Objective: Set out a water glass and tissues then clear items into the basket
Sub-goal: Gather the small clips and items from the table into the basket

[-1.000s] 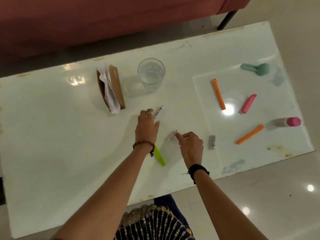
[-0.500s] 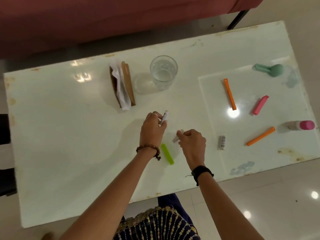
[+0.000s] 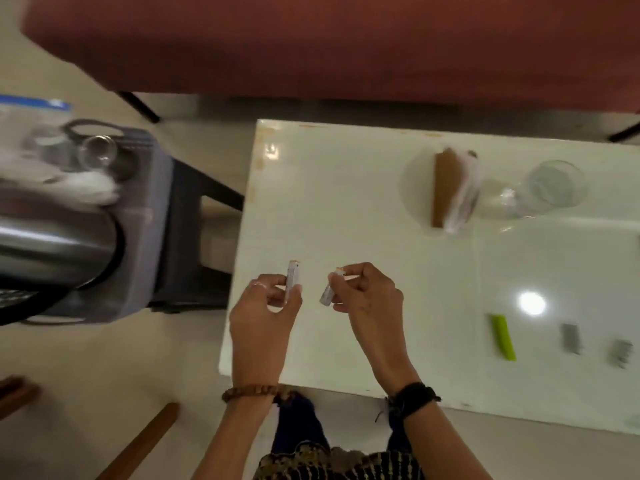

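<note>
- The person's left hand [image 3: 265,311] hovers over the near-left corner of the white table [image 3: 346,209], thumb and fingertips pinching a small white battery [image 3: 293,277] that stands nearly upright.
- The right hand [image 3: 369,299] is just beside it at 3 o'clock, fingers curled round a second small battery [image 3: 328,295], which tilts with its lower end toward 7 o'clock. The two hands are apart, not touching.
- A beaded bracelet [image 3: 251,391] sits on the left wrist and a black band [image 3: 414,396] on the right.
- The water glass [image 3: 554,185] stands on the table at about 2 o'clock from the hands, well apart from them.
- Just beside the glass, at its 9 o'clock, is the brown tissue holder [image 3: 446,187] with white tissues [image 3: 465,202] against its right face.
- At 4 o'clock from the right hand a green stick [image 3: 504,336] lies flat on the table, with two small grey items [image 3: 571,337], blurred, further right; they may be batteries, but this cannot be told.
- The grey basket [image 3: 145,237] sits off the table's left end at 9 o'clock from the hands. Inside it show a metal jug [image 3: 52,247], an empty glass [image 3: 97,154] and something white; the contents are blurred.
- A red sofa [image 3: 346,43] runs along the far side at 12 o'clock.
</note>
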A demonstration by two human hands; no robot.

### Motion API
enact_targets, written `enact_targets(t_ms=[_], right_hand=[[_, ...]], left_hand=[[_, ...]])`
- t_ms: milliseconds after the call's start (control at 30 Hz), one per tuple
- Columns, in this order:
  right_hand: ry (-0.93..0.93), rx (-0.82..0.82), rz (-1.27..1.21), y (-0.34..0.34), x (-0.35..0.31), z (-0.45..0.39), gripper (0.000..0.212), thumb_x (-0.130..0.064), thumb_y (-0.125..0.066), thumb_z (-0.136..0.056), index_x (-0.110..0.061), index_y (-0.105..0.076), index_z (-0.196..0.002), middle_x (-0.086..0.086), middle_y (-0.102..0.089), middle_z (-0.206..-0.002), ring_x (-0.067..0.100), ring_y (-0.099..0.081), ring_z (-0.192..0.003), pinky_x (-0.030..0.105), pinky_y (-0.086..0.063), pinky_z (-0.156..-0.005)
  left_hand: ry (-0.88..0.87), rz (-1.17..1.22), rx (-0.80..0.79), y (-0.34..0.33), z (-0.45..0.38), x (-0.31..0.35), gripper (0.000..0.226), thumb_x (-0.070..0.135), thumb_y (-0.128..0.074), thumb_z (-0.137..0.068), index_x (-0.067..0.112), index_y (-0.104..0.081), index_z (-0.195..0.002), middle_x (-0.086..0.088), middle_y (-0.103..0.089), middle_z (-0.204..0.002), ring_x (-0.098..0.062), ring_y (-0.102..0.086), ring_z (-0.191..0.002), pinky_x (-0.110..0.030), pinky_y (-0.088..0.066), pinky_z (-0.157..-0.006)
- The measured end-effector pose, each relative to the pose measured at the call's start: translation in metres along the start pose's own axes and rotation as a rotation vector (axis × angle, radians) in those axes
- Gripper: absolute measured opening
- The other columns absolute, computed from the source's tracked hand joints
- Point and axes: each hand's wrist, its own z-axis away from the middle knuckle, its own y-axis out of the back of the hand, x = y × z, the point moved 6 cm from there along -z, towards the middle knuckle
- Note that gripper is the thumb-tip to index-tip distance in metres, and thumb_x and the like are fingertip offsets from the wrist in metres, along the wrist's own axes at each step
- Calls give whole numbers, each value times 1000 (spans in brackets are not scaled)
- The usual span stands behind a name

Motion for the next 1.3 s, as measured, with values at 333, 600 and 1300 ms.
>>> enact_targets(t_ms=[333,600,1300], right_hand=[[204,-293,116,-263,-73,5,8,-21,-68,-83,-15,-63,-86,-5,-66,-71,10,-65,-70,31,-58,-72],[248,-361,736,-366,-59,-35,7,-8,-57,-84,-3,-62,-84,15,-67,-88,32,-63,-85,35,-49,-67],[348,-118,623,-245,-48,-16,10,-18,-54,-90,-16,-55,-80,0,-62,-70,16,-57,-60,25,-45,-52]], left_hand=[[148,-216,303,211,-86,-124,17,23,-61,-84,12,-67,-96,-10,-68,-93,-25,-62,-88,-28,-43,-73],[211,-663,17,201,-151,-183,35,37,-44,-93,10,-66,-98,-16,-69,-101,-34,-63,-98,-38,-50,-75],[-6,-58,-16,149,-104,-114,9,16,-55,-89,11,-62,-87,-10,-68,-79,-26,-65,-73,-34,-53,-67]])
